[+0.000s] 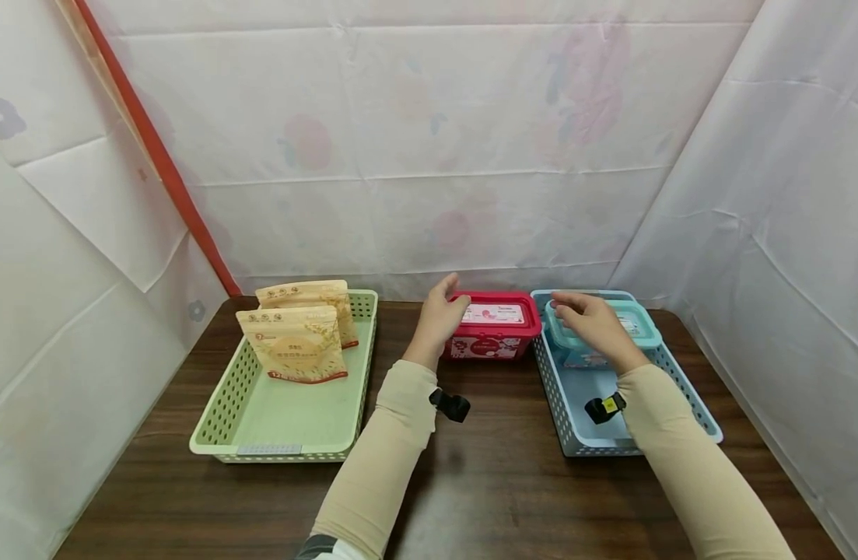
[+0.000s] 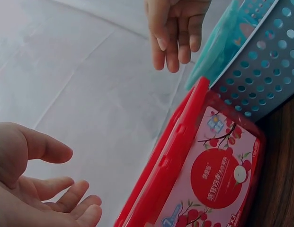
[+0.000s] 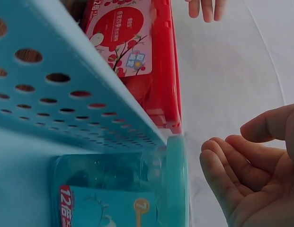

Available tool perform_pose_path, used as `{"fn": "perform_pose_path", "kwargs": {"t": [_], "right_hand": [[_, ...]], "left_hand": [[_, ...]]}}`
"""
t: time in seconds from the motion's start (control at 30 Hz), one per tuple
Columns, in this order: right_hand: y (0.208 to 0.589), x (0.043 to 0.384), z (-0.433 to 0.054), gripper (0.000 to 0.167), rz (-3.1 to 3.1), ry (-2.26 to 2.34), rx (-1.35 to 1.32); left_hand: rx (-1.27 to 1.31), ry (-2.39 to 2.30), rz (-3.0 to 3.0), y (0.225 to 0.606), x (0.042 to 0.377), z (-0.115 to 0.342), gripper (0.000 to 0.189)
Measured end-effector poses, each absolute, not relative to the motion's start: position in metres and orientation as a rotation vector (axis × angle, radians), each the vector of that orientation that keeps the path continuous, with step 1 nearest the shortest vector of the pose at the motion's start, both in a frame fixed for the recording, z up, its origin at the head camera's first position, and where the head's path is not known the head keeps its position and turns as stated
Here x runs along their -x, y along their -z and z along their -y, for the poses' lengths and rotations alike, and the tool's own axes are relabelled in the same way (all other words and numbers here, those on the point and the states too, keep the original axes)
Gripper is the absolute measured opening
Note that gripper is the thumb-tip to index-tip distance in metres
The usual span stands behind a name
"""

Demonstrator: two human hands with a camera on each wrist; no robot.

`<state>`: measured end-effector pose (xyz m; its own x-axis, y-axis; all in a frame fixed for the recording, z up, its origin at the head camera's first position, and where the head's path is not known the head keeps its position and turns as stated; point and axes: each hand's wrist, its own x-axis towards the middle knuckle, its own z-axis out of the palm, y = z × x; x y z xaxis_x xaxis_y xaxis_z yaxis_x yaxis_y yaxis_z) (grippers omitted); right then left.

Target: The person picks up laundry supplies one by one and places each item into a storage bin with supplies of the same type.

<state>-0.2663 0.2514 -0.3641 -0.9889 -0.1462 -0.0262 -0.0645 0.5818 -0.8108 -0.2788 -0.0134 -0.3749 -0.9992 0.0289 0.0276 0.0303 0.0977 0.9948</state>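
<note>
A red lidded plastic box (image 1: 495,327) with a pink label stands on the table between two baskets. My left hand (image 1: 443,315) hovers at its left end, fingers loosely bent and holding nothing. In the left wrist view a gap shows between that hand (image 2: 47,189) and the red box (image 2: 199,175). Over a teal lidded box (image 1: 639,323) in the blue basket (image 1: 569,435) is my right hand (image 1: 597,323). The right wrist view has this hand (image 3: 255,175) apart from the teal lid (image 3: 176,184), its fingers relaxed and nothing in them.
At the left a green basket (image 1: 302,420) bears two yellow pouches, the front pouch (image 1: 295,346) leaning on the rear pouch (image 1: 313,294). A dark wooden table (image 1: 485,498) lies beneath everything. White sheeting (image 1: 400,140) hangs behind and at both sides.
</note>
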Motion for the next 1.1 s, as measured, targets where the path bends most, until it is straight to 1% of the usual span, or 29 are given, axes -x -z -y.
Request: {"fn": "perform_pose_path", "kwargs": {"t": [0.23,0.57,0.9,1.1], "right_hand": [[0.365,0.271,-0.245,0.047,-2.764,1.306,0.220],[0.366,0.279,-0.241,0.047,-2.809,1.204,0.292],[0.362,0.285,-0.230,0.047,-2.834,1.065,0.254],[0.361,0.288,-0.223,0.046,-2.854,0.984,0.284]], "left_hand": [[0.079,2.115,2.354,0.374,0.281,0.022,0.055],[0.091,2.013,2.542,0.363,0.283,0.037,0.057],[0.222,1.844,2.775,0.359,0.289,0.057,0.055],[0.208,1.762,2.844,0.361,0.293,0.065,0.055]]}}
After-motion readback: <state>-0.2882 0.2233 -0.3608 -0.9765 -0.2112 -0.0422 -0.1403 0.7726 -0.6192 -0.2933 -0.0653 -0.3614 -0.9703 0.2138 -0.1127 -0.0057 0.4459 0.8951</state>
